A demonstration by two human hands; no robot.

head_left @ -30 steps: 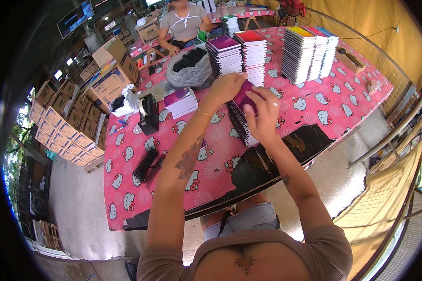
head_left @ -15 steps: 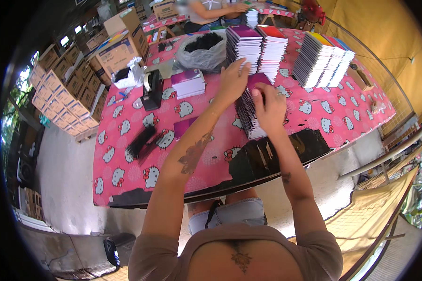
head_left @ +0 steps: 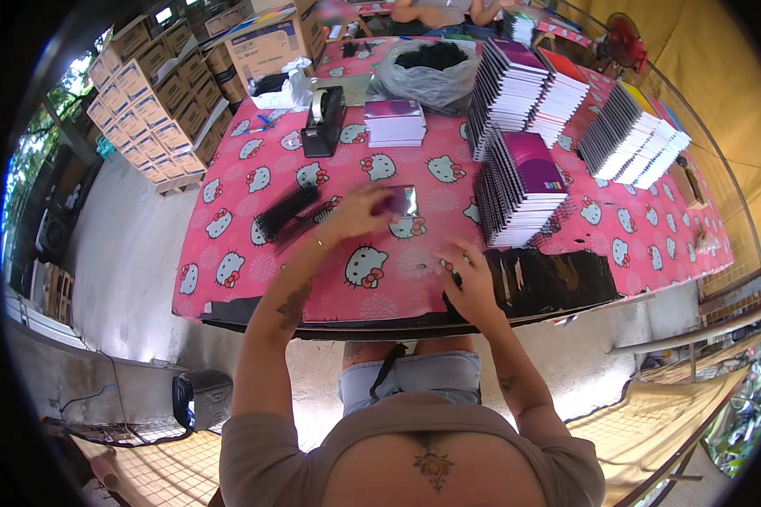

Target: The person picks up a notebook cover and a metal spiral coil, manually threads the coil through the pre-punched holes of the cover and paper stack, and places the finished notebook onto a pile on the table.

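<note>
My left hand reaches over the left edge of a small purple, glossy-covered booklet lying flat on the table. Its fingers are stretched out and slightly blurred, and they hide part of the cover. Low over the table's front part, my right hand holds nothing, with its fingers apart. A stack of purple spiral notebooks stands just beyond it to the right. Loose black binding coils lie left of my left hand. A thicker purple-topped paper block rests farther back.
A black tape dispenser and a plastic bag of black coils stand toward the back. More notebook stacks line the right side. Cardboard boxes are piled at the left. Another person sits beyond the table.
Both my hands have left the purple notebook stack. The left moved left to the small purple booklet; the right drew back toward the front edge. The view has shifted too.
</note>
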